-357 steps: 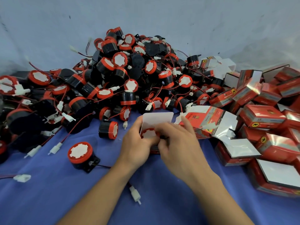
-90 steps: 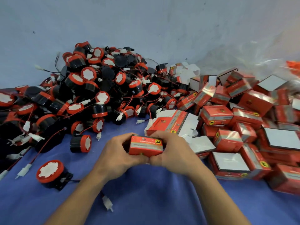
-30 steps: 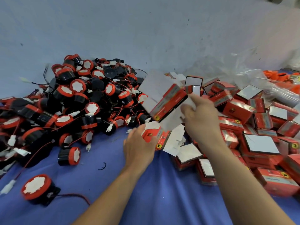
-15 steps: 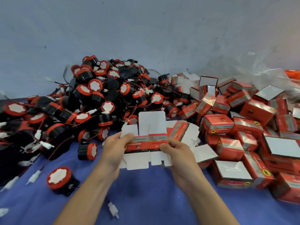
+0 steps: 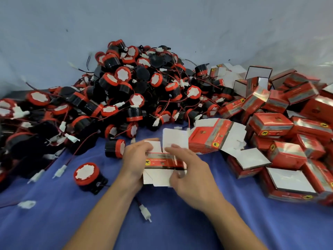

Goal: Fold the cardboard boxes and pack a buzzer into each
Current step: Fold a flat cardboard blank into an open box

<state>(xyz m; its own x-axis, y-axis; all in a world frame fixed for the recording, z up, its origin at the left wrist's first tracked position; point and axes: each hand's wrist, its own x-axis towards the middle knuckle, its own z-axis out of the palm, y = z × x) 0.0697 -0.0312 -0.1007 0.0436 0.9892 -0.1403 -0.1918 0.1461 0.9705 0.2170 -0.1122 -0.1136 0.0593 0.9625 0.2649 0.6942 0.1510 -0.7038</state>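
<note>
Cardboard blank (image 5: 162,160) near centre, gripped at left end by left hand (image 5: 137,159), pinched at right end by right hand (image 5: 189,170). Buzzer heap (image 5: 126,91) far left; loose buzzer (image 5: 115,148) just left of hands; folded boxes (image 5: 273,125) and stacked blanks (image 5: 212,139) right.

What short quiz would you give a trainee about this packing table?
1. True or false: the flat red-and-white cardboard box, gripped by the left hand and the right hand, already has a buzzer inside.
2. Where does the heap of black-and-red round buzzers lie? A) mostly left of the hands and beyond them; B) stacked on top of the closed red boxes; C) inside a bag.
3. What colour is the fabric cloth spread under everything?

Key: 1 false, the box is not yet folded up; 2 A; 3 blue.
</note>
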